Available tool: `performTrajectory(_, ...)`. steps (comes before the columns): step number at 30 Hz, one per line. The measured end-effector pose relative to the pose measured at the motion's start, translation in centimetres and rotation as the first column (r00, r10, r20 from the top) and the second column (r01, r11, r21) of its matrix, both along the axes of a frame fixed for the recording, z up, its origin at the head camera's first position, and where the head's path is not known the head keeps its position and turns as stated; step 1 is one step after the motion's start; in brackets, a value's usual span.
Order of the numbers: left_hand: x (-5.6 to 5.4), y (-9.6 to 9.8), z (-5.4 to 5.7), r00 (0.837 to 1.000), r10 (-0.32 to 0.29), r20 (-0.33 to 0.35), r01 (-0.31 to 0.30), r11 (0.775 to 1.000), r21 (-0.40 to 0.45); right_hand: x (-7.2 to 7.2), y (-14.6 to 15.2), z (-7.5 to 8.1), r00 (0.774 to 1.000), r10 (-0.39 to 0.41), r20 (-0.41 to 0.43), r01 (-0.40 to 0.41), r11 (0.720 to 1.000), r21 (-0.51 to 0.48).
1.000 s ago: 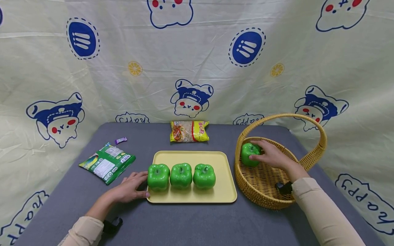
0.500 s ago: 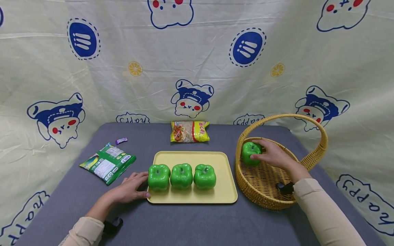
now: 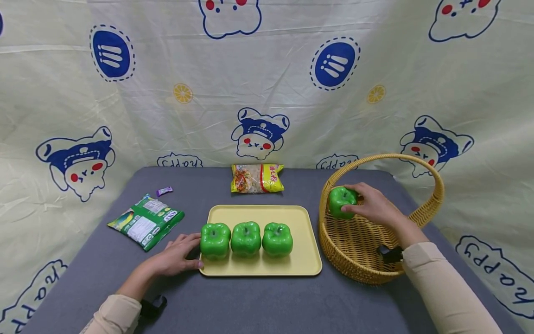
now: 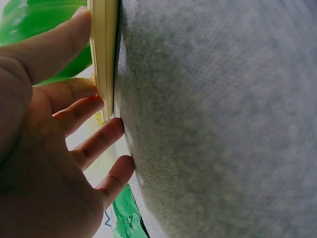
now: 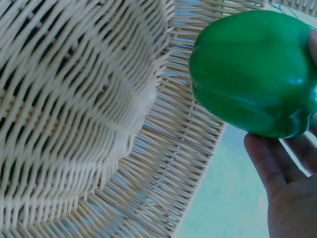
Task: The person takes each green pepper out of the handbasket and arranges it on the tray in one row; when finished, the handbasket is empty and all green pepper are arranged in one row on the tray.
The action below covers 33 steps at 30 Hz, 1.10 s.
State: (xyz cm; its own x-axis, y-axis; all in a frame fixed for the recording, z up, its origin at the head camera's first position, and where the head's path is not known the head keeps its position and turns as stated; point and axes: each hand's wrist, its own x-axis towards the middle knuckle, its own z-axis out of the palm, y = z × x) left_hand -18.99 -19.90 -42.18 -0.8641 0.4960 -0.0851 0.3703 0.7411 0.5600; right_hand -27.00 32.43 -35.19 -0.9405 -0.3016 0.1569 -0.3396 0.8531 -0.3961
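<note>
A makeshift staged set, not a real kitchen: a cartoon-printed cloth backdrop [image 3: 267, 79] is hanging wrinkled behind and around a grey felt-covered surface [image 3: 250, 301], hiding the room.

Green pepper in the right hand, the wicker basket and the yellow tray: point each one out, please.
green pepper [image 3: 340, 199], head view, on its glossy left side clear of the fingers.
wicker basket [image 3: 333, 248], head view, on its near left wall.
yellow tray [image 3: 258, 214], head view, on its bare floor behind the three peppers.

The backdrop cloth [image 3: 267, 83] carries the mirrored word "happy"; the packets' print is too small to read.
</note>
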Motion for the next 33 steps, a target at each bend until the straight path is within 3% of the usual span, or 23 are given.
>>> performTrajectory(17, 0.0, 0.1, 0.1, 1.000, 0.007, -0.005, -0.007, 1.000, -0.005, 2.6, 0.4, 2.5, 0.999, -0.008, -0.045, 0.010, 0.999, 0.033)
performTrajectory(24, 0.1, 0.0, 0.0, 0.998, -0.007, -0.056, 0.006, 1.000, -0.013, 4.3, 0.3, 2.8, 0.985, 0.039, -0.167, -0.032, 0.999, 0.043)
performTrajectory(33, 0.1, 0.0, -0.1, 0.999, -0.003, -0.040, 0.002, 1.000, -0.020, 6.4, -0.3, 3.0, 0.957, 0.080, -0.279, -0.070, 0.997, 0.045)
